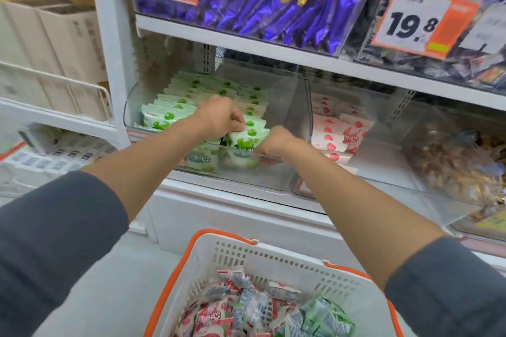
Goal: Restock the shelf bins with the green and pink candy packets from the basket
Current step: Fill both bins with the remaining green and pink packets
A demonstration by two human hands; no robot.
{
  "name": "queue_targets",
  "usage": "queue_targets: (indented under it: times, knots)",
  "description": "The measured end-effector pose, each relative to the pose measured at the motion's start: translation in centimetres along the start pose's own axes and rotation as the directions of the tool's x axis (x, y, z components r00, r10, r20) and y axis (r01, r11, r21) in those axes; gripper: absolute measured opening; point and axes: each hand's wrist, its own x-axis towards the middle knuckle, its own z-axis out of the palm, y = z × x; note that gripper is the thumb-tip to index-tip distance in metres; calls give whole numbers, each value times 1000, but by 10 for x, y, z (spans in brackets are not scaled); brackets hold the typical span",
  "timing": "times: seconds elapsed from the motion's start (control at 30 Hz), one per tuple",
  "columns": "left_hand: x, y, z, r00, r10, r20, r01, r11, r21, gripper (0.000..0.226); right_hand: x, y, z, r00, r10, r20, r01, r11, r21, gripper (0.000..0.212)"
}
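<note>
Clear bin (131,115), left end of the shelf (219,192) | left hand (219,117) is curled on the green packets (247,136), at their tops | right hand (273,142) is curled on their side, at the bin's front edge | judged light, soft, slippery; best pinched by flat sides | more lie in the basket (262,254).

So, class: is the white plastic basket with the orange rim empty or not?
Not empty: the orange-rimmed white plastic basket holds heaped pink-and-white candy packets and green candy packets.

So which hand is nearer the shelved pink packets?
Right. The right hand sits just left of the pink packets; the left hand, among green packets, is farther left.
</note>
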Motion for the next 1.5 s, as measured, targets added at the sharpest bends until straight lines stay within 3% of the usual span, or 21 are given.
queue_targets:
  times: [0.07, 0.17, 0.23, 0.3, 0.37, 0.43, 0.5, 0.6, 0.67, 0.73, 0.8, 0.83, 0.87, 0.9, 0.97, 1.0, 1.07, 1.2, 1.3, 1.4, 1.5]
  knots:
    - [-1, -5, 5, 1000, 0, -4, 1, 993, 117, 18, 3, -5, 3, 998, 39, 55, -38, 999, -18, 47]
    - [-2, -10, 8, 995, -1, -97, 9, 997, 74, 22, 11, -5, 6, 996, 58, 65, -60, 998, 36, 72]
    - [-4, -8, 8, 990, -17, -137, 19, 1000, 12, 14, 12, -4, 7, 994, 89, 65, -95, 990, 106, 58]
    - [-6, -8, 10, 994, -31, -109, 30, 999, -10, 15, 8, -5, 7, 987, 122, 107, -134, 984, 116, 30]
    - [-8, -10, 14, 995, -65, -73, 64, 998, -22, 18, 7, -5, 7, 982, 136, 132, -149, 984, 98, 18]
    - [-10, -12, 15, 992, -97, -86, 95, 995, -27, 24, 8, -5, 8, 986, 122, 117, -137, 982, 130, 19]
    - [-16, -9, 14, 982, -88, -170, 94, 995, 33, 28, 8, -4, 6, 993, 92, 73, -103, 979, 176, 32]
    - [-37, 4, 12, 936, -21, -352, 59, 994, 97, 24, 2, 3, 1, 991, -67, -119, 70, 997, 18, 28]
    - [-59, 19, 13, 912, -9, -410, 37, 997, 60, 18, -9, 10, 4, 935, -233, -268, 213, 972, -100, 29]
    - [-84, 36, 19, 908, -29, -419, 26, 1000, -13, 12, -28, 19, 11, 804, -453, -385, 435, 890, -139, 41]
    - [-110, 49, 32, 928, -78, -364, 36, 992, -119, 10, -50, 33, 22, 628, -616, -475, 621, 765, -172, 32]
    - [-122, 52, 44, 945, -107, -309, 55, 984, -172, 11, -60, 44, 29, 575, -655, -490, 666, 722, -184, 25]
    - [-133, 55, 57, 961, -136, -242, 84, 973, -214, 12, -68, 59, 37, 574, -664, -478, 678, 713, -176, 22]
    - [-143, 56, 72, 972, -165, -165, 122, 963, -241, 13, -74, 76, 46, 621, -651, -438, 662, 734, -151, 20]
    - [-161, 56, 103, 978, -211, 6, 205, 944, -258, 15, -80, 122, 66, 796, -538, -277, 536, 839, -93, 20]
    - [-169, 53, 120, 970, -226, 95, 243, 935, -259, 14, -78, 151, 77, 886, -433, -166, 424, 901, -90, 21]
    - [-179, 44, 149, 944, -225, 243, 280, 934, -223, 14, -73, 213, 96, 975, -218, 32, 220, 960, -172, 26]
    - [-185, 27, 183, 890, -141, 435, 187, 980, -66, 17, -75, 323, 123, 980, 82, 179, -32, 963, -266, 22]
    - [-181, 27, 190, 862, -146, 485, 175, 984, -14, 17, -83, 373, 147, 925, 260, 276, -165, 932, -323, 19]
    - [-179, 28, 197, 832, -179, 524, 254, 964, -74, 19, -85, 384, 167, 901, 363, 237, -288, 910, -299, 48]
    - [-184, 33, 202, 818, -166, 551, 232, 971, -52, 12, -75, 375, 191, 863, 458, 211, -378, 865, -330, 53]
